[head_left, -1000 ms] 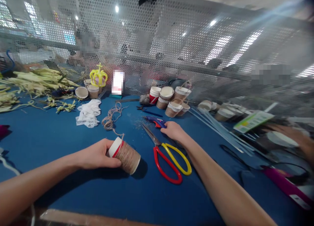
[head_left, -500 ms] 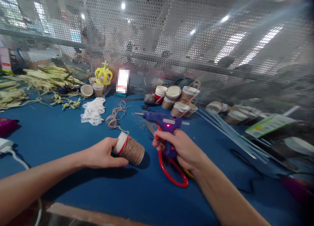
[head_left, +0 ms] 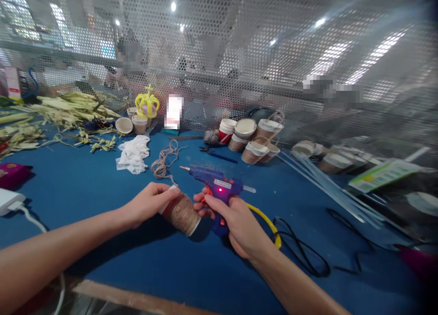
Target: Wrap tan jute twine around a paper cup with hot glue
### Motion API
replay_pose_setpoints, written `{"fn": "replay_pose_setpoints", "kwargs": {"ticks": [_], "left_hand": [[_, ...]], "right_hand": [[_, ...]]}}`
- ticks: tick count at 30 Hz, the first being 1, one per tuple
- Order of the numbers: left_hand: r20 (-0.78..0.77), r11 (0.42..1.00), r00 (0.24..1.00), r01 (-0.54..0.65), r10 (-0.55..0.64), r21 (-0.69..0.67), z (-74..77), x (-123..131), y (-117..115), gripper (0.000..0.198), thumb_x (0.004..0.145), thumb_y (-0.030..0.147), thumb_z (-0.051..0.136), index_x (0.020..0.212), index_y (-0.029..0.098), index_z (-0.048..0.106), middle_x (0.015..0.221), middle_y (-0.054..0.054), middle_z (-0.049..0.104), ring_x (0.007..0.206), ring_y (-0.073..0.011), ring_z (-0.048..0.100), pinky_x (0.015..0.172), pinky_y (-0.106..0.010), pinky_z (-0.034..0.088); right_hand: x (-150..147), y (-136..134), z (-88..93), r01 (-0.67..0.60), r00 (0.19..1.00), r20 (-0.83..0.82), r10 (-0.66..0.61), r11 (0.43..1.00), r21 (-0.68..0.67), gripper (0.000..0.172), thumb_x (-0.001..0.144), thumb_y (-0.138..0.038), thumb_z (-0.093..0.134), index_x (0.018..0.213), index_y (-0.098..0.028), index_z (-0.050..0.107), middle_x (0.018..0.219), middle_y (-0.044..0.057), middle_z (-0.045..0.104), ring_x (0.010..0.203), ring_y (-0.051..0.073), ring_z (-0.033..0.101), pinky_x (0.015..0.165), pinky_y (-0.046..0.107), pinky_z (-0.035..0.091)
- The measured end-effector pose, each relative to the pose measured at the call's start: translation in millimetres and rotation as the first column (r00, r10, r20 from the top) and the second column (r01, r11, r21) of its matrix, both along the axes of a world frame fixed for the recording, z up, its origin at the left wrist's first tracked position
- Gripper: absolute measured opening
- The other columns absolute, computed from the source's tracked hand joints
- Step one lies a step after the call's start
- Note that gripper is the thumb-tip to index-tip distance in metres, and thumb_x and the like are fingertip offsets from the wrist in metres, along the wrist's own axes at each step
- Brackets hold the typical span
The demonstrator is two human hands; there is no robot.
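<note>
Both our hands are busy. Our left hand (head_left: 152, 205) grips the twine-wrapped cup (head_left: 184, 213) around its rim end, perhaps so that the wrapped side is left uncovered. Our right hand (head_left: 244, 221) grips the glue gun (head_left: 218, 183) by its handle, the nozzle (head_left: 185, 168) toward ten o'clock, so it avoids, we think, our skin. At eleven o'clock from the cup lies loose twine (head_left: 164, 162), its strand reaching the rim; at one o'clock, more cups (head_left: 245, 128) are grouped near the mesh screen (head_left: 205, 41).

Blue glue gun (head_left: 212, 180); brown cup (head_left: 184, 215), blue tabletop (head_left: 153, 269).
</note>
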State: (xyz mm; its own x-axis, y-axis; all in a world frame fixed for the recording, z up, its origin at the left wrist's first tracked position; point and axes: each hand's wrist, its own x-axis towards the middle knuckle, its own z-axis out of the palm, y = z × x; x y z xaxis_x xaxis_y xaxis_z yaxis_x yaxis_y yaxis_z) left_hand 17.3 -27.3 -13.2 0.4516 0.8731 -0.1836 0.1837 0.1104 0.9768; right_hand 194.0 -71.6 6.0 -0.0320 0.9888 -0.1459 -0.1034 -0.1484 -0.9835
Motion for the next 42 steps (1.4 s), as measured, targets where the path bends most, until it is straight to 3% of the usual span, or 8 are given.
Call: {"fn": "replay_pose_setpoints", "kwargs": {"ticks": [4, 9, 13, 19, 23, 28, 36, 42], "left_hand": [[0.081, 0.995, 0.996, -0.038, 0.045, -0.089, -2.1, -2, 2, 0.038, 0.076, 0.040, 0.052, 0.080, 0.005, 0.066, 0.070, -0.007, 0.065, 0.061, -0.0153, 0.054, 0.059, -0.024, 0.040], [0.115, 0.995, 0.993, 0.001, 0.010, -0.101, 0.6, -6, 2, 0.033, 0.077, 0.036, 0.049, 0.083, 0.008, 0.067, 0.066, -0.005, 0.066, 0.066, -0.0173, 0.058, 0.064, -0.026, 0.044], [0.059, 0.997, 0.996, 0.068, -0.069, 0.026, 8.2, -12, 2, 0.036, 0.080, 0.040, 0.045, 0.079, 0.010, 0.065, 0.069, -0.003, 0.065, 0.071, -0.0171, 0.058, 0.067, -0.025, 0.044], [-0.094, 0.967, 0.993, 0.098, -0.077, 0.237, 8.9, -16, 4, 0.042, 0.083, 0.045, 0.039, 0.080, 0.011, 0.063, 0.071, -0.001, 0.063, 0.063, -0.0130, 0.053, 0.057, -0.020, 0.040], [-0.102, 0.960, 0.993, 0.090, -0.065, 0.265, 6.3, -15, 5, 0.043, 0.083, 0.045, 0.038, 0.084, 0.010, 0.062, 0.074, -0.003, 0.063, 0.065, -0.0137, 0.054, 0.057, -0.021, 0.041], [-0.069, 0.965, 0.995, 0.090, -0.075, 0.247, 7.3, -14, 5, 0.040, 0.084, 0.042, 0.038, 0.086, 0.011, 0.062, 0.080, -0.004, 0.064, 0.070, -0.0145, 0.055, 0.062, -0.022, 0.043], [-0.047, 0.968, 0.995, 0.091, -0.082, 0.233, 9.0, -12, 4, 0.037, 0.084, 0.039, 0.037, 0.080, 0.011, 0.061, 0.075, -0.003, 0.063, 0.065, -0.0128, 0.054, 0.060, -0.022, 0.042], [-0.019, 0.969, 0.996, 0.088, -0.086, 0.232, 8.3, -12, 4, 0.037, 0.084, 0.039, 0.038, 0.082, 0.011, 0.061, 0.078, -0.004, 0.064, 0.066, -0.0125, 0.055, 0.060, -0.021, 0.043]], "right_hand": [[6, -1, 3.3, -0.057, 0.982, 0.181, 0.043, 0.995, 0.076, 0.023, 0.075, -0.035, 0.059, 0.085, -0.014, 0.059, 0.080, 0.006, 0.065, 0.066, 0.015, 0.061, 0.062, 0.027, 0.048], [18, -13, 22.8, -0.132, 0.864, 0.498, 0.074, 0.988, 0.083, 0.028, 0.075, -0.044, 0.053, 0.080, -0.016, 0.058, 0.047, -0.004, 0.053, 0.037, 0.009, 0.046, 0.039, 0.023, 0.039], [22, -22, 29.7, -0.120, 0.773, 0.631, 0.067, 0.992, 0.042, 0.030, 0.070, -0.049, 0.055, 0.072, -0.019, 0.058, 0.041, -0.004, 0.049, 0.034, 0.011, 0.044, 0.032, 0.023, 0.036], [18, -25, 23.8, -0.210, 0.681, 0.733, 0.014, 0.962, 0.177, 0.018, 0.070, -0.039, 0.059, 0.059, -0.026, 0.058, 0.039, -0.003, 0.050, 0.041, 0.016, 0.051, 0.038, 0.027, 0.040], [16, -24, 25.6, -0.252, 0.652, 0.756, -0.055, 0.925, 0.285, 0.012, 0.070, -0.036, 0.059, 0.060, -0.028, 0.060, 0.053, 0.001, 0.060, 0.058, 0.021, 0.059, 0.052, 0.030, 0.046], [16, -24, 22.8, -0.274, 0.610, 0.788, -0.086, 0.910, 0.311, 0.013, 0.072, -0.036, 0.056, 0.067, -0.025, 0.060, 0.067, 0.003, 0.065, 0.062, 0.020, 0.060, 0.062, 0.032, 0.048], [19, -28, 12.4, -0.397, 0.502, 0.857, -0.119, 0.849, 0.350, 0.012, 0.077, -0.032, 0.054, 0.068, -0.024, 0.052, 0.067, 0.002, 0.064, 0.055, 0.016, 0.057, 0.047, 0.025, 0.044], [21, -31, 8.9, -0.411, 0.469, 0.864, -0.182, 0.821, 0.396, 0.011, 0.078, -0.029, 0.056, 0.070, -0.024, 0.051, 0.065, -0.001, 0.062, 0.057, 0.014, 0.058, 0.049, 0.023, 0.044]]}}
